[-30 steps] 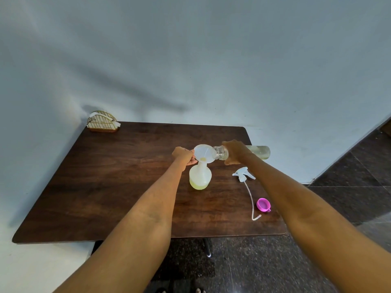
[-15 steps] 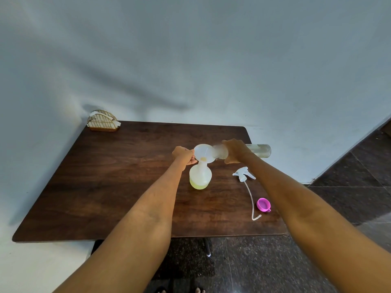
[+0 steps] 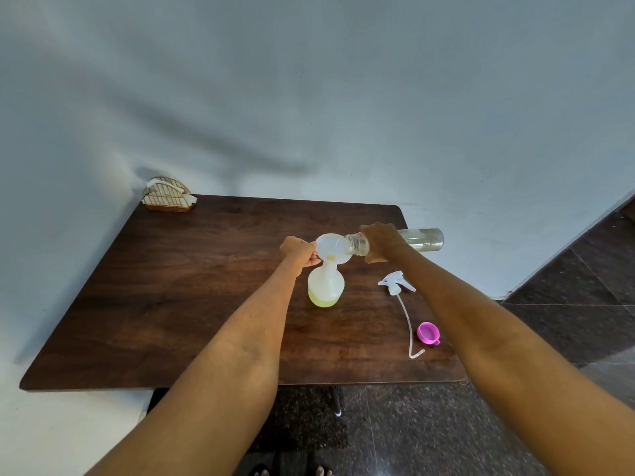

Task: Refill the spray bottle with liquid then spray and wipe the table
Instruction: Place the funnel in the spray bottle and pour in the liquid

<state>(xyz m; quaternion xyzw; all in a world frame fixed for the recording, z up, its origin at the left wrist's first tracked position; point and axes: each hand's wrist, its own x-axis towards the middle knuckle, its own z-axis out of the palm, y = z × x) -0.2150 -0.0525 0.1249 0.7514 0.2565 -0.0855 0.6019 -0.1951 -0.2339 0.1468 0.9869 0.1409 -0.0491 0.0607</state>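
Two hands stay put: my left hand (image 3: 298,251) still pinches the funnel (image 3: 332,249) on the mid-table spray bottle (image 3: 325,286), my right hand (image 3: 380,242) grips the refill bottle (image 3: 417,239), now nearly drained, so pouring looks almost finished.

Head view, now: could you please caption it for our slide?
Right hand tips clear bottle into funnel on spray bottle; left hand steadies funnel.

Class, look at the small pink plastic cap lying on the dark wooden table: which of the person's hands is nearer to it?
Right. The right hand holds the clear refill bottle above and beyond the small pink plastic cap; the left hand, pinching the white funnel, is farther left.
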